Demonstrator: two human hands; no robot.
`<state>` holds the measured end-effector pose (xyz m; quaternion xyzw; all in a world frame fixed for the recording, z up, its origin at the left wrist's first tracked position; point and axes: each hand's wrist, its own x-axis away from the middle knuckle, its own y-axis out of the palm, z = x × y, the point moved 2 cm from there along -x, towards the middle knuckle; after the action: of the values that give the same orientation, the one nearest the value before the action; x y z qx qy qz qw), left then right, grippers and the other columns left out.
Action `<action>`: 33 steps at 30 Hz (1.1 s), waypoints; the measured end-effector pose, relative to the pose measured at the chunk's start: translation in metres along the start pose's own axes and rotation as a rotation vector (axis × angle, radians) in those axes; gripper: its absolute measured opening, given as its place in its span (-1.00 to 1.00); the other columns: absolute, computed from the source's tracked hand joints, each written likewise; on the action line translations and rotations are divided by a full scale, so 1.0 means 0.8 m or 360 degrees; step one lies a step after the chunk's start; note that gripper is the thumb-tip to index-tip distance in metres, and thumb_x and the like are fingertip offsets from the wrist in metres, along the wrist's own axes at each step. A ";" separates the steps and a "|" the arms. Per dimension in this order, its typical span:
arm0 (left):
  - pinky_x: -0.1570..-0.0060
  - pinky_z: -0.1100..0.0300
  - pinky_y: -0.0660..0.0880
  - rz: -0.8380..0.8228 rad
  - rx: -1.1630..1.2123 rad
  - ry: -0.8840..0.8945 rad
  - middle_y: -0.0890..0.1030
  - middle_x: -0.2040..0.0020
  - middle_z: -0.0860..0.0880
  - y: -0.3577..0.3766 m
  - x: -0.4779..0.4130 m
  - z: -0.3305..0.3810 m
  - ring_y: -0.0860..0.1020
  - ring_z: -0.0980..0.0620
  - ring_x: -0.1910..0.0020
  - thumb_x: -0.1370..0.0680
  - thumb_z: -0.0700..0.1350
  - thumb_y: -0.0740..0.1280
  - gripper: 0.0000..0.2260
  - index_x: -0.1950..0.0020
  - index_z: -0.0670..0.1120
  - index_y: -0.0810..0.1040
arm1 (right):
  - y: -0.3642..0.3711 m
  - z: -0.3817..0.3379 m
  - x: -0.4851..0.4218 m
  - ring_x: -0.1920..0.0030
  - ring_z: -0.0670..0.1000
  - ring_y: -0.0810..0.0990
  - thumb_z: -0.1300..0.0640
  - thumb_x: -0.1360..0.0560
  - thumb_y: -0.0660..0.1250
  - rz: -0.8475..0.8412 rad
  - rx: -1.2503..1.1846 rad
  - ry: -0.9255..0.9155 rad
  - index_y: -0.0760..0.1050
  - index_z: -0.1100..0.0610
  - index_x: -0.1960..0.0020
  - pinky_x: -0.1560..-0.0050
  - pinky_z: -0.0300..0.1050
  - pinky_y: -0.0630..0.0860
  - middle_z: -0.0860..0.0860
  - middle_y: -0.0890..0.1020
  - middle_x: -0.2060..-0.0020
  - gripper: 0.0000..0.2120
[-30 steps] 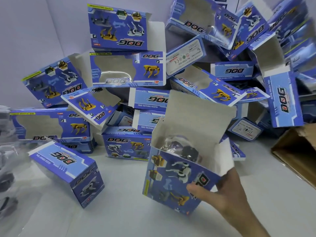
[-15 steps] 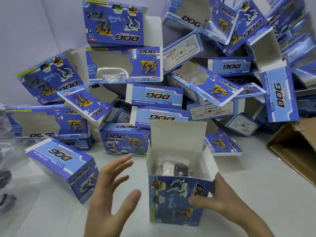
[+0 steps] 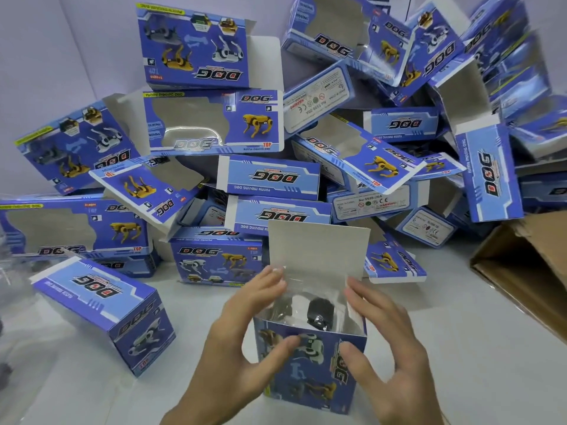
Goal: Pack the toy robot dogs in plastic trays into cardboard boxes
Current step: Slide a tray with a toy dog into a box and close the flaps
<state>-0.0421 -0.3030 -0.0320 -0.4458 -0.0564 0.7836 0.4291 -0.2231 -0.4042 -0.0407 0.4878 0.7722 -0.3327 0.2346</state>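
Brown carton (image 3: 527,271) at right edge on white tabletop (image 3: 466,348); pale wall (image 3: 36,72) behind.

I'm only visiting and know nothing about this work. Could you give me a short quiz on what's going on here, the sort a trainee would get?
1. True or false: the top flap of the box held between the left hand and the right hand is folded shut.
2. What is inside that box? A) a toy dog B) nothing C) a yellow ball
3. Fill in: the brown carton lies on the ___ side of the box.

Key: 1 false, the flap stands up; 2 A; 3 right.
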 end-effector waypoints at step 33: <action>-0.50 -0.13 -0.26 -0.1375 -0.1215 -0.0191 -0.21 -0.60 -0.24 0.035 -0.049 0.068 -0.12 -0.18 -0.60 -0.36 0.58 0.03 -0.08 -0.51 0.27 -0.39 | -0.036 -0.034 -0.188 0.00 0.03 0.68 0.02 -0.68 0.09 -0.0326 -0.0434 0.0608 0.66 0.05 0.01 -0.05 -0.07 0.51 0.02 0.72 0.05 -0.64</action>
<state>-0.0907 -0.3330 0.0126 -0.4603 -0.5362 0.4853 0.5149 -0.1881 -0.4827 0.0890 0.4249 0.8857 -0.1493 0.1132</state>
